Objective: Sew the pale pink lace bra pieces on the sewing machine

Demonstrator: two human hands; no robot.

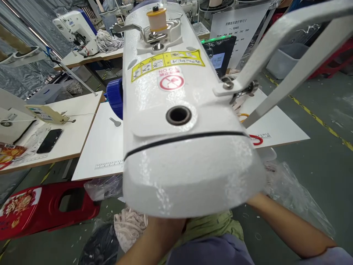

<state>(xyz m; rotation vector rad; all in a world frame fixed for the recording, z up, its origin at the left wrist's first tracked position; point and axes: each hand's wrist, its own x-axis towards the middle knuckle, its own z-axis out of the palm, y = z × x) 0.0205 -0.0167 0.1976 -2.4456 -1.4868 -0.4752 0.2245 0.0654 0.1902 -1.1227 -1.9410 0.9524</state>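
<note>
The white head of a sewing machine (176, 169) fills the middle of the view, close to me. Below its front edge I see the wrist of my left hand (168, 228); the fingers are hidden underneath. My right hand is also behind the machine head, with only the wrist (256, 201) and forearm showing on the right. Whether either hand holds anything cannot be seen. Pale pink lace fabric (129, 226) hangs just left of my left wrist. A thread bobbin (156, 20) with orange rims sits on top of the machine.
A blue handwheel (114, 98) sticks out at the machine's left. The white tabletop (96, 147) has printed rulers. A phone (49, 141) lies on the neighbouring table. A red stool (49, 209) stands at left. A metal lever (275, 40) rises at right, above clear plastic (298, 195).
</note>
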